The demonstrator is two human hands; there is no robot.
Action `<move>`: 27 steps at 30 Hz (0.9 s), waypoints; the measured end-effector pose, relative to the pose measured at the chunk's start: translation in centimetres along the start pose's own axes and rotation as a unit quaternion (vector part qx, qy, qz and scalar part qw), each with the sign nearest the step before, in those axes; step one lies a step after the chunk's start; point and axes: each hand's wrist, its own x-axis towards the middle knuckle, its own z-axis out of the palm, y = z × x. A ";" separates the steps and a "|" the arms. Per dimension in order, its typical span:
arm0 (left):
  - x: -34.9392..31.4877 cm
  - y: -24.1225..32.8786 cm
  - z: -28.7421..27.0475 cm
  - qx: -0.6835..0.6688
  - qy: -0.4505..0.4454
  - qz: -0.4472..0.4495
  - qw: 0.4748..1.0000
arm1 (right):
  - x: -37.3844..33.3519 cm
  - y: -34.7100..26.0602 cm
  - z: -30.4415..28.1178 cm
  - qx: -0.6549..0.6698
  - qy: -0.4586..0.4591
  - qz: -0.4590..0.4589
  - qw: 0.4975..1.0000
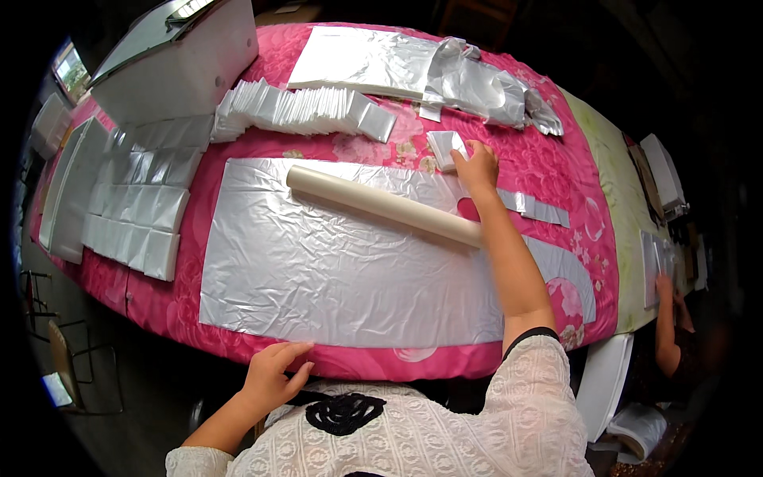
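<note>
My right hand (pixel 479 168) reaches over the far edge of a spread silvery plastic bag (pixel 318 278). Its fingers close on the side of a small folded plastic bag packet (pixel 442 149). A long cream-coloured tube (pixel 373 205) lies slantwise across the flat bag, its right end under my right forearm. The flat bag's cut handle strips (pixel 548 211) spread out to the right. At the near edge of the table my left hand (pixel 276 375) rests with fingers loosely bent and thumb apart, holding nothing, close to the bag's lower border.
A pink flowered cloth (pixel 397 363) covers the table. Beyond the tube lie a stack of unfolded silvery bags (pixel 366 63) and a leaning row of folded packets (pixel 294 110). More packets (pixel 139 207) sit in rows at left, beside white boxes (pixel 179 75). Another person's hand (pixel 664 290) is at far right.
</note>
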 end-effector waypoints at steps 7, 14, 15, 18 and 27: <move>4.0 0.4 1.4 0.001 -0.012 0.085 0.996 | -11.5 -0.9 -7.8 0.083 -0.270 -0.206 0.937; 9.8 1.8 6.7 0.045 -0.028 0.122 0.991 | -22.7 -2.8 -10.4 0.089 -0.306 -0.171 0.932; 10.2 1.9 7.5 0.045 -0.029 0.120 0.991 | -23.5 -3.1 -10.4 0.111 -0.305 -0.216 0.921; 11.4 2.5 9.3 0.091 -0.053 0.150 0.983 | -23.4 -0.3 -8.8 0.112 -0.267 -0.275 0.917; 11.4 5.5 11.3 0.119 -0.098 0.185 0.971 | -15.4 21.0 -13.2 -0.110 -0.044 -0.035 0.992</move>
